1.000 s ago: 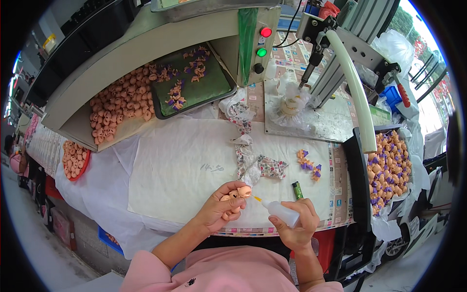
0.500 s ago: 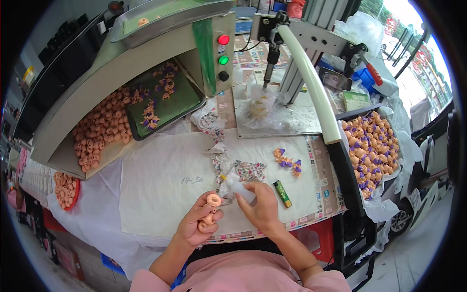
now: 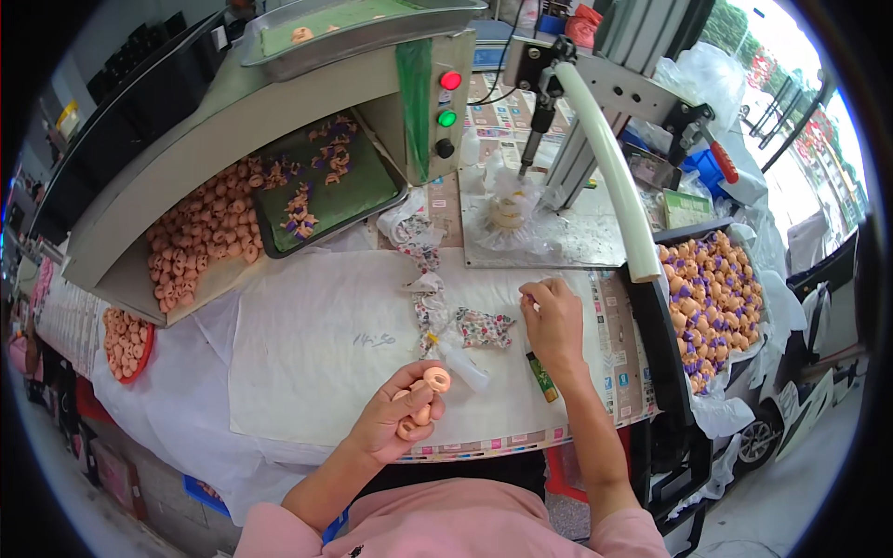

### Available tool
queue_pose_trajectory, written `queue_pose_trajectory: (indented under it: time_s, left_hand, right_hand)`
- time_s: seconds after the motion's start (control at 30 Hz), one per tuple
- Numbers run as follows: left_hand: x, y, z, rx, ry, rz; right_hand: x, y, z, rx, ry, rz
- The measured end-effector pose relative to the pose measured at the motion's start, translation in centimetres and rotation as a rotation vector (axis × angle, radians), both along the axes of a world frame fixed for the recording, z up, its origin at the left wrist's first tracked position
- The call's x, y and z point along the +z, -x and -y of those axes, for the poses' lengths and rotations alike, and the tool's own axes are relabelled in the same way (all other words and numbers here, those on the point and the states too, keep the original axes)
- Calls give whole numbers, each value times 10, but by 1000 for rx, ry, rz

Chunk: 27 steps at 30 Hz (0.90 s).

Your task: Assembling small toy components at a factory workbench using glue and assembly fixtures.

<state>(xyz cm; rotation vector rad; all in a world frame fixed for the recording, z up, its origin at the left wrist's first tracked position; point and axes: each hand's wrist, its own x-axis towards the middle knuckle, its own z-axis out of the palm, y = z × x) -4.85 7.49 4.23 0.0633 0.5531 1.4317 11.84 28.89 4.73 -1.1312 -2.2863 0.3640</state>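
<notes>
Moved off the squeeze bottle (image 3: 465,366) since the earlier frame: right hand (image 3: 556,325), now farther right, fingers curled inward, any hold too small to tell. Above the near part of the white sheet (image 3: 298,372), smooth, rounded, hollow peach pieces (image 3: 437,379), clasped between thumb and bent fingers of left hand (image 3: 395,414). Apparently left to do: those, with no purple visible. Apparently done: purple-and-peach pieces (image 3: 712,307) heaped at right. Beside the translucent plastic bottle, crumpled floral cloth (image 3: 484,327).
</notes>
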Motion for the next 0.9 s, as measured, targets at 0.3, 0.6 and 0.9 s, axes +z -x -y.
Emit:
queue_pose_trajectory:
  time_s: [0.3, 0.6, 0.9]
  left_hand:
    - [9, 0, -7, 18, 29, -296]
    - [4, 4, -3, -2, -1, -332]
    - [1, 3, 0, 4, -59, -506]
  right_hand:
    - [47, 13, 99, 404, 454, -463]
    - [50, 15, 114, 336, 378, -452]
    - [50, 11, 111, 385, 405, -373]
